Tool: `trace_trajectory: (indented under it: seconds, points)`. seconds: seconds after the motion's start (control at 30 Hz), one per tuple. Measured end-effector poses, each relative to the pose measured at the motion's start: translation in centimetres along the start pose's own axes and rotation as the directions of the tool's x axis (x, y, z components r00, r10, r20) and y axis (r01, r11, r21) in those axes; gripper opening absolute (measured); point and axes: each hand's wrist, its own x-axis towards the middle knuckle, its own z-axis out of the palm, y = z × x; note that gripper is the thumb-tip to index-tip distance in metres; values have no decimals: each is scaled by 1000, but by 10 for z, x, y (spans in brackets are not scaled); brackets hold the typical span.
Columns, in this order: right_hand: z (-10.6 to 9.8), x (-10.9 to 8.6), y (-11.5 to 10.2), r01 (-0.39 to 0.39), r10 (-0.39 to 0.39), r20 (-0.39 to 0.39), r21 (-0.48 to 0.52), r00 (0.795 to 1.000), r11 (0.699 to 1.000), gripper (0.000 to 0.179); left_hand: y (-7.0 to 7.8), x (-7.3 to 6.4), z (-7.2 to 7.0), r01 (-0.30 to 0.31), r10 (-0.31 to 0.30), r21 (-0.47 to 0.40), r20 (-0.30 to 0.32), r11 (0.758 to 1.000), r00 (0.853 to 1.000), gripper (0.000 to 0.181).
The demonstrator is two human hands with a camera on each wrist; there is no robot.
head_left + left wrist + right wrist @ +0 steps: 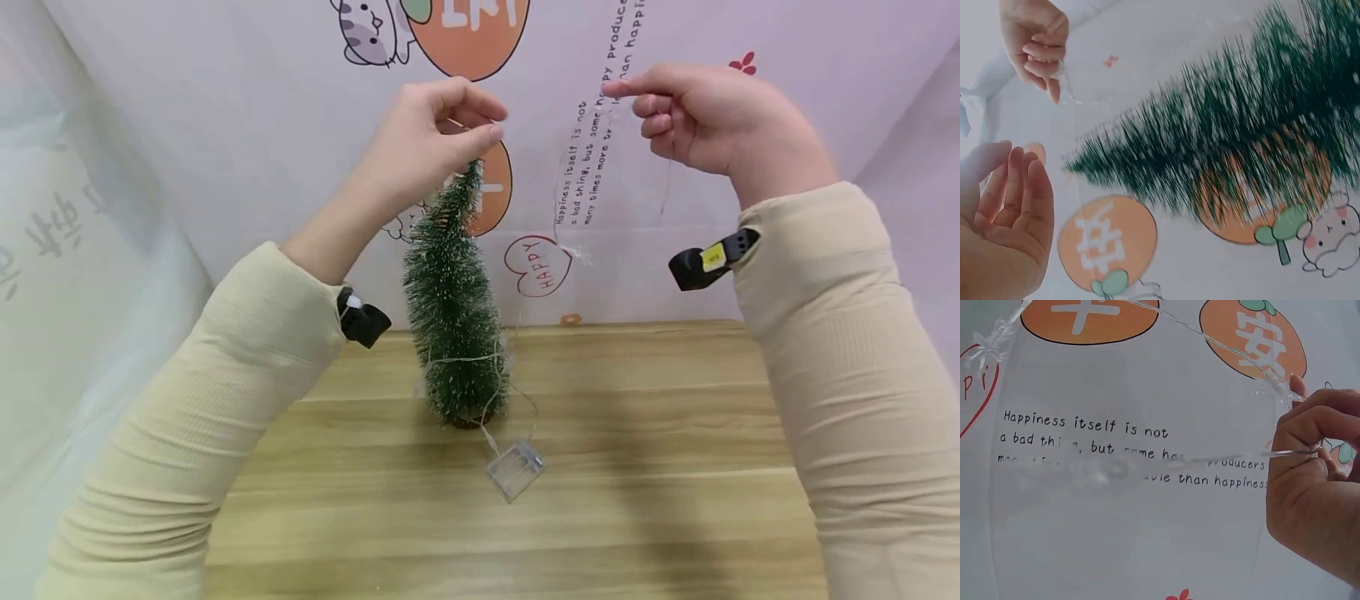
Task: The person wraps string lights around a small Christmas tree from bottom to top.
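- One green bristle tree (453, 308) stands on the counter (375, 517), mid-view, top leaning slightly. Narrow base (468, 422); a firm sideways pull could topple it.
- Clear light string (465, 359) crosses the lower bristles; more of it hangs loose to the right. Only the low part visibly wraps the tree, so slack could slip down or bunch there.
- Battery box (516, 471) lies on the counter just in front of the base, joined by thin leads. A hard tug on the string could drag it or strain the leads.
- Left hand (427, 142) at the treetop, thumb and fingers curved with a gap between; nothing plainly held. Wire catching on these fingers seems possible; so does a knock to the tip.
- Right hand (720, 125) well apart from the left, fingers curled on the string. Strands run out in two directions; crossing, they may tangle.
- Pale wall cloth (645, 275) behind, printed. Clear wire barely shows against it, so a snag could easily be missed.
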Motion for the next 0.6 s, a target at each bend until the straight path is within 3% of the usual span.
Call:
trace_trajectory:
  seconds: [0.3,0.43,0.6]
  points:
    - [30,13,-1,-25,26,-20,8,999,1000,22,-17,9,-17,84,-82,10,-115,996,990,23]
    - [41,17,1,-8,8,15,0,1000,1000,23,-22,14,-20,129,-127,15,-122,991,984,26]
    - [54,20,5,19,-16,72,-42,997,999,28,-29,20,-21,182,-185,-37,-112,983,976,30]
